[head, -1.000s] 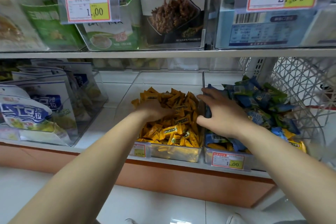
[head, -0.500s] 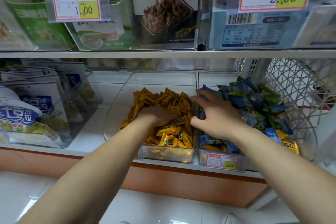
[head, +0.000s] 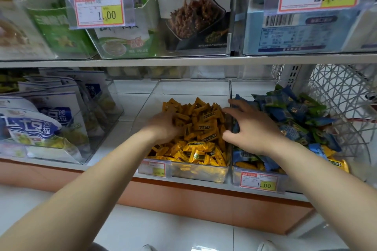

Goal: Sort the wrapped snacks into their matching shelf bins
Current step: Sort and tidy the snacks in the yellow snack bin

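A clear bin (head: 195, 172) on the lower shelf is full of yellow wrapped snacks (head: 204, 128). My left hand (head: 163, 126) lies on the left side of that pile, its fingertips blurred and sunk among the wrappers. To the right, a second clear bin (head: 236, 171) holds blue and green wrapped snacks (head: 293, 112), with a few yellow ones (head: 334, 164) at its front. My right hand (head: 253, 126) rests with spread fingers over the wall between the two bins, touching the blue snacks.
The upper shelf edge (head: 183, 60) runs just above the bins. Large white and blue bags (head: 40, 126) fill a clear bin at the left. A white wire basket (head: 342, 96) stands at the right. Price labels (head: 258, 183) hang on the bin fronts.
Both hands stay almost where they were. My left hand has shifted slightly in the yellow pile, and the view has drifted a little.
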Tool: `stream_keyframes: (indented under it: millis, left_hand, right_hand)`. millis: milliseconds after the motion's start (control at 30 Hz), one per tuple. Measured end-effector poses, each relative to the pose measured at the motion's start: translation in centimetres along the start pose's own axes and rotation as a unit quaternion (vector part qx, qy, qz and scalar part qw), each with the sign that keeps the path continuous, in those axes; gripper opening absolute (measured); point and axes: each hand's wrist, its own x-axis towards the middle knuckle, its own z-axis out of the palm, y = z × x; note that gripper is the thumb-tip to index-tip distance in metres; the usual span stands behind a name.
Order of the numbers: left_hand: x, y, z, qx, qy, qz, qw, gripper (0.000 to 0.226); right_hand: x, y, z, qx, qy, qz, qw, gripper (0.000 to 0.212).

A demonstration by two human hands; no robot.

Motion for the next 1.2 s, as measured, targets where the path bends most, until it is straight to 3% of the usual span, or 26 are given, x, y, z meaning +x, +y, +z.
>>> stream_keyframes:
  millis: [133,400,533,600,700,867,1067,1200]
  left_hand:
    - [0.2,-0.3,1.8,0.073,-0.03,-0.08,0.994,0.081]
    - [2.7,-1.7,1.8,-0.069,-0.11,-0.119,0.984,0.119]
    - [3.0,-2.0,1.8,-0.137,-0.117,-0.117,0.977,0.127]
    - [3.0,-2.2,1.9,-0.204,-0.121,-0.095,0.967,0.117]
    - [2.7,-2.4,1.9,-0.328,-0.169,-0.108,0.923,0.091]
    - [2.7,-1.8,1.4,-0.461,-0.195,-0.11,0.859,0.087]
    - [2.8,1.6,0.9,-0.576,-0.185,-0.078,0.792,0.041]
    - [2.4,3.6,-0.2,-0.641,-0.173,-0.072,0.744,0.058]
  right_hand:
    - [-0.1,0.0,-0.1,-0.002,-0.006,0.0,1.0,0.087]
    - [-0.3,-0.3,-0.2,0.005,-0.013,-0.001,1.0,0.082]
    - [-0.3,-0.3,-0.2,0.008,-0.015,-0.002,1.0,0.079]
    - [-0.2,-0.2,-0.2,0.005,-0.012,-0.005,1.0,0.075]
    - [0.0,-0.4,0.2,0.005,0.0,-0.009,1.0,0.069]
    - [0.5,-0.6,1.3,0.008,-0.045,-0.002,0.999,0.078]
    - [0.6,-0.3,1.5,0.025,-0.04,-0.004,0.999,0.078]
    - [0.6,0.1,1.6,0.033,-0.032,-0.011,0.999,0.075]
